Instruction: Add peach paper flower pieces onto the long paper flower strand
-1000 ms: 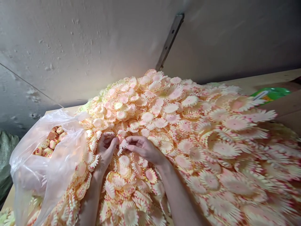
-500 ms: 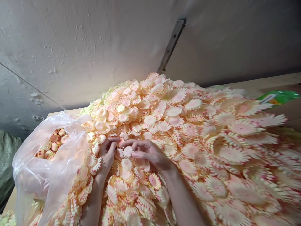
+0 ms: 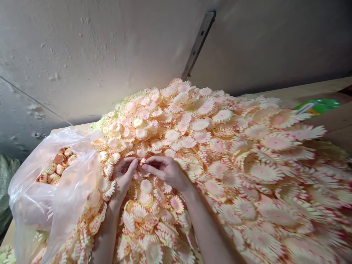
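As the flower (image 3: pixel 143 161) curls, no longer flat, my left hand (image 3: pixel 123 176) and right hand (image 3: pixel 168 171) pinch it, tabletop (image 3: pixel 308 88) right, flaking wall (image 3: pixel 68 69) upper left

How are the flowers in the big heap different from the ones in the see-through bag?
The heap flowers are mostly spread open, while the bag flowers are curled into little buds. The heap flowers look wider; the bag flowers look small and round. The heap flowers look mainly pale, but the bag flowers look darker. Both have reddish markings.
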Tool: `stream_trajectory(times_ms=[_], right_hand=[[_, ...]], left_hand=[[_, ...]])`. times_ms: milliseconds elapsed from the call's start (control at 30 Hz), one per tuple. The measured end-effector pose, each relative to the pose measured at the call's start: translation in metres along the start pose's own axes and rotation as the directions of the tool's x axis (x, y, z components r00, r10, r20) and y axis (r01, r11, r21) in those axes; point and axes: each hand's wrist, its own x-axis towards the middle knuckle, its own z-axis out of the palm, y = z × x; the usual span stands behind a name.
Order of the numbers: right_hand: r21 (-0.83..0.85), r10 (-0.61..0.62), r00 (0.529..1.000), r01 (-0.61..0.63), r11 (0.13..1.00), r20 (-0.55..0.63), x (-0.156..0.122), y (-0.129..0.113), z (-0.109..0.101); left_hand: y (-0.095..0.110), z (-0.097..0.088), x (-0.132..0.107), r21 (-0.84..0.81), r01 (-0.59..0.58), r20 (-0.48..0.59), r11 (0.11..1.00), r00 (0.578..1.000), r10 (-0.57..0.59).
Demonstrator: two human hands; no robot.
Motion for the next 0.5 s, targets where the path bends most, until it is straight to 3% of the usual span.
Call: stream_trajectory(times_ms=[200, 500], right_hand=[[-0.020, -0.012, 0.999, 0.012, 1.000, 0.040, 0.0002, -0.0004, -0.0008], [0.037, -0.021, 0.998, 0.019, 0.999, 0.051, -0.0001, -0.0016, -0.0016]], left_hand=[[-0.0055, 0.0000, 0.0002, 0.025, 0.014, 0.000, 1.000, 1.000, -0.014], [0.0030, -0.0009, -0.0018, 0.045, 0.053, 0.069, 0.998, 0.996, -0.056]])
